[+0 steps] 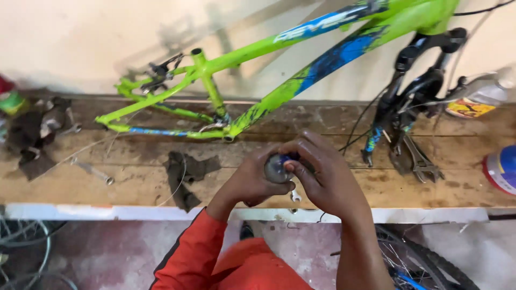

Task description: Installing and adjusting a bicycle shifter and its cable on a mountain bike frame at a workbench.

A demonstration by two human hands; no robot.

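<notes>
Head view, looking down over a worn wooden workbench [134,188]. My left hand [250,180] and my right hand [325,180] meet above the bench's front edge, both grasping one small rounded metal part, grey with a blue end [277,167]. The left fingers are curled around its body from below; the right fingertips [293,165] pinch its blue end from the side. The part is held clear of the bench, between the two hands, and most of it is hidden by them, so I cannot tell exactly what kind of piece it is.

Behind my hands lies a bare lime-green and blue bicycle frame [258,80], on its side along the back of the bench, with no wheels, saddle or cranks fitted. At its right end is a black suspension fork [414,86] with loose cables. A dark crumpled rag [185,174] sits left of my hands; a steel spanner [94,172] lies further left, and a small bright metal fitting [295,196] rests just below my hands.

Judged from this layout, work on the frame is at an early or middle stage: the frame is stripped, and the small part is in hand, not yet mounted anywhere.
</notes>
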